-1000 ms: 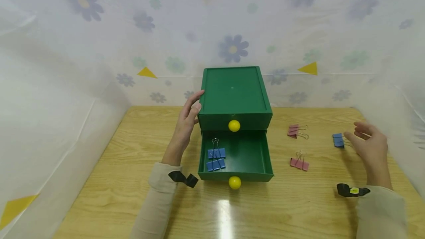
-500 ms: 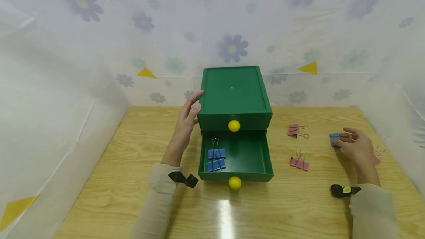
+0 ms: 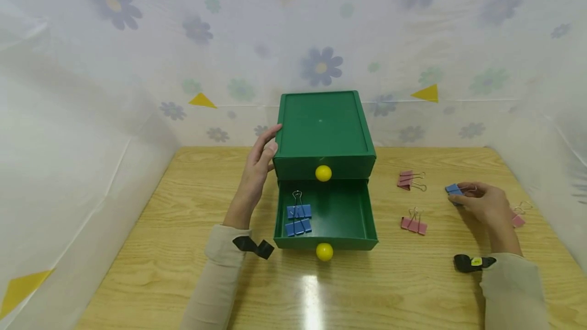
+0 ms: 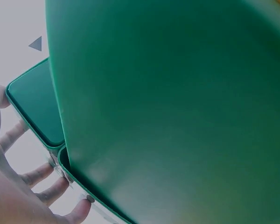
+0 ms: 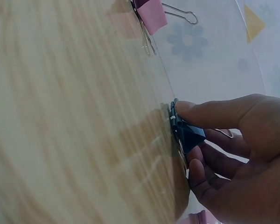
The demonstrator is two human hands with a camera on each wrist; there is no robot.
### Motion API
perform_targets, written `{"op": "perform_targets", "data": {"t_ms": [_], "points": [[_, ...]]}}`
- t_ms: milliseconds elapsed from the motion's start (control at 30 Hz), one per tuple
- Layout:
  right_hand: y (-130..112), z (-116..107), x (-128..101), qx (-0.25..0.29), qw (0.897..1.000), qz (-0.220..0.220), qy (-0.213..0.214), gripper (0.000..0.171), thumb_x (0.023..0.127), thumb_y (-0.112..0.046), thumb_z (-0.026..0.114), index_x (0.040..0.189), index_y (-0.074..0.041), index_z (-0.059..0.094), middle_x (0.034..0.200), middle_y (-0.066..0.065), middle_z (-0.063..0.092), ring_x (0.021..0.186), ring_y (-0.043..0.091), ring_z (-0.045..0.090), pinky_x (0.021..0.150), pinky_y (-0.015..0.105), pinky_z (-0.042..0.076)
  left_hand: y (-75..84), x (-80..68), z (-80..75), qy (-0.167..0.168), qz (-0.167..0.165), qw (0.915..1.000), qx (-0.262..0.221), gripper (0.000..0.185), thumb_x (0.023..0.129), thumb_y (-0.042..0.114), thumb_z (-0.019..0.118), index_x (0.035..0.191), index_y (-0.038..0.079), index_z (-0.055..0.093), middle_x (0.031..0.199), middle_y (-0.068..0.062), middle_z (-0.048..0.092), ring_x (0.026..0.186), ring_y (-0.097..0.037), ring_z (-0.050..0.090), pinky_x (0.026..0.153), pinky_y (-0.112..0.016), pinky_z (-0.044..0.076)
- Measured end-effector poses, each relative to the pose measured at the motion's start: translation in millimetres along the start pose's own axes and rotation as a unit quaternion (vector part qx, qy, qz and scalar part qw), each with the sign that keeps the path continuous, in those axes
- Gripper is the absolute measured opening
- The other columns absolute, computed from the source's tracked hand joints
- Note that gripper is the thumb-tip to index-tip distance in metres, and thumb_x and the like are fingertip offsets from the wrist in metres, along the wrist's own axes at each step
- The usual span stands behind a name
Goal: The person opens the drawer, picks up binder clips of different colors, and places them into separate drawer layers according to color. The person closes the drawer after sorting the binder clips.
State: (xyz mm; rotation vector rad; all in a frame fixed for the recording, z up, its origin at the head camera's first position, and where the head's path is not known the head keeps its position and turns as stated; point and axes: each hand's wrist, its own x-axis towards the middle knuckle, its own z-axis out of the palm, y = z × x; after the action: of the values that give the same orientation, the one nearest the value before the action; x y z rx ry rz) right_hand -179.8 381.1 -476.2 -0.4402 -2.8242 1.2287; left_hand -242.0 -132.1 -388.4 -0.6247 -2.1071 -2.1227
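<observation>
My left hand [image 3: 251, 177] rests against the left side of a green two-drawer cabinet [image 3: 321, 124], fingers extended along its wall; the left wrist view shows the fingertips [image 4: 79, 212] touching it. At the right of the table, my right hand [image 3: 491, 210] pinches a blue binder clip [image 3: 453, 189] between thumb and fingers. In the right wrist view the clip [image 5: 191, 136] is low, at the tabletop, its wire handles partly hidden by the fingers. The lower drawer [image 3: 346, 208] is pulled out, with two blue binder clips [image 3: 298, 212] at its left.
Two pink binder clips, one farther back [image 3: 405, 181] and one nearer [image 3: 414, 225], lie between the cabinet and my right hand. Another pink clip [image 3: 518, 219] lies right of that hand, partly covered. Yellow knobs [image 3: 324, 252] stick out from the drawers. A flowered curtain [image 3: 257, 29] surrounds the wooden table.
My right hand reached the blue binder clip and took hold of it, shifting it slightly left. The pink clip on the far right came into view. My left hand stayed put.
</observation>
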Motion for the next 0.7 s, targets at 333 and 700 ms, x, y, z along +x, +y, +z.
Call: {"op": "perform_targets", "data": {"t_ms": [333, 700], "points": [[-5.6, 4.4, -0.5, -0.012, 1.0, -0.017, 0.003, 0.047, 0.101, -0.026, 0.066, 0.134, 0.007, 0.059, 0.13, 0.033, 0.056, 0.116, 0.051, 0.056, 0.067, 0.021, 0.046, 0.3, 0.1, -0.3, -0.001, 0.001, 1.0, -0.001, 0.047, 0.108, 0.031, 0.043, 0.155, 0.026, 0.047, 0.157, 0.003, 0.039, 0.139, -0.025, 0.043, 0.105, -0.067, 0.039], [-9.6, 4.1, -2.5, -0.001, 1.0, -0.029, 0.011, 0.043, 0.104, -0.029, 0.061, 0.128, 0.007, 0.064, 0.13, 0.031, 0.058, 0.114, 0.047, 0.063, 0.063, 0.014, 0.047, -0.3, -0.3, 0.0, -0.003, 0.004, 1.0, -0.005, 0.048, 0.107, 0.034, 0.045, 0.155, 0.025, 0.046, 0.155, 0.003, 0.041, 0.137, -0.025, 0.045, 0.105, -0.066, 0.039]]}}
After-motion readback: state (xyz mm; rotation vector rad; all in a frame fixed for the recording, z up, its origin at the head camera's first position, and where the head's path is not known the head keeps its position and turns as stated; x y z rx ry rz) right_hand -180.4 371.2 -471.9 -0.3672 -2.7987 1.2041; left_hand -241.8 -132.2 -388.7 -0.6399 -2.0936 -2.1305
